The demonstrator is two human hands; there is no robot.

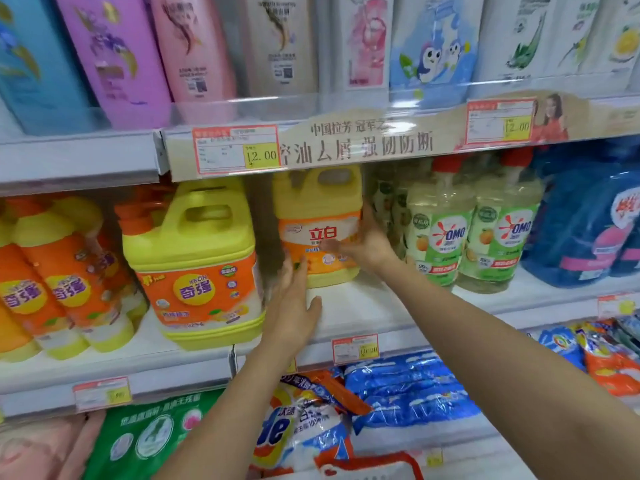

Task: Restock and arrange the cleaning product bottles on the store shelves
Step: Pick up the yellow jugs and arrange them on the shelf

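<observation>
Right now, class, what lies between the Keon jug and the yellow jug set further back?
Head view: the left hand lies between the Keon jug and the rear yellow jug; above it, only shadow.

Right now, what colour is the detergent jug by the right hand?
Yellow detergent jug, orange-and-white label; head view.

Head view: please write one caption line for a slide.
Left hand and right hand touch a yellow jug on the shelf, between a bigger jug and OMO bottles.

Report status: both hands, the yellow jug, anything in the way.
Left hand open, low left of yellow Liby jug. Right hand open, flat on its front. Jug upright, set back on shelf. Keon jug close left, OMO bottles right.
</observation>
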